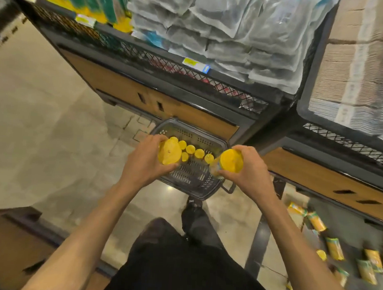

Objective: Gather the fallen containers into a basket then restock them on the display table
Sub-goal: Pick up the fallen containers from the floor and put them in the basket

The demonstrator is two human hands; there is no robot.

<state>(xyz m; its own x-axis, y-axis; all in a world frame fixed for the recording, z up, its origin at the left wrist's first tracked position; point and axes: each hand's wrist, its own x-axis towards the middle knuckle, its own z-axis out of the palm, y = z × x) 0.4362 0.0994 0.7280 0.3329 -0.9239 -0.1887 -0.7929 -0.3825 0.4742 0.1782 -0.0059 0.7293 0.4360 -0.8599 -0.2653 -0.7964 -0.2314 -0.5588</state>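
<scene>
So the left hand [146,162] is wrapped around a yellow-lidded jar [169,155], fingers curled over the far side and thumb underneath, and you mostly just see the lid facing up at the camera. It's a bit smeared, so I can't tell much about the body. The right hand [248,169] is gripping a second jar [231,161] the same way; that one is tilted a little, so some of its yellowish label shows under the lid. Both are held up over the basket [206,197], one near each side and apart from each other. The basket is dark plastic with slotted walls and sits on the floor [33,127] right against the table [127,87]. Inside it, along the far wall, there's a row of jars [190,148] standing upright, lids up, packed just beside each other, plus one more in front of the row. A dark shoe [193,210] is right at the basket's near edge. Off to the right, more jars [335,248] are lying scattered on their sides on the floor, well apart from the basket. The table has wood panels and black mesh, with clear bags [234,37] piled on top, green and yellow packs [104,7] to their left, and cardboard boxes [352,53] on the next unit over.
</scene>
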